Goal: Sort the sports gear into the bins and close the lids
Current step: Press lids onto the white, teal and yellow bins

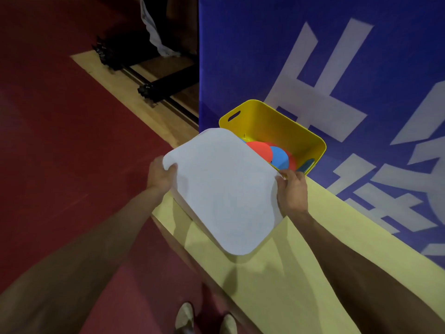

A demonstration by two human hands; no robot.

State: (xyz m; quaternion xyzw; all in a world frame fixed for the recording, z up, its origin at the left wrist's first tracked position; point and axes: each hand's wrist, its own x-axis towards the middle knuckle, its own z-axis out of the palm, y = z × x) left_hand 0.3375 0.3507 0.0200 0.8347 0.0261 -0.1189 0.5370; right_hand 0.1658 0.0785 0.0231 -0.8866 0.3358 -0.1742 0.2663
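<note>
A white lid (224, 189) is held flat between both hands above a white bin whose wall (185, 208) just shows under it. My left hand (160, 175) grips the lid's left edge and my right hand (292, 189) grips its right edge. Behind it a yellow bin (277, 121) stands without a lid, with a handle slot in its far wall. Inside it lie flat red (260, 150) and blue (279, 157) round discs. The white bin's contents are hidden by the lid.
Both bins rest on a pale yellow bench (277, 273) that runs along a blue banner wall (337, 56) with white characters. Dark red floor (60, 153) lies to the left. A black wheeled frame (154, 90) stands at the back. My shoes (204, 319) show below.
</note>
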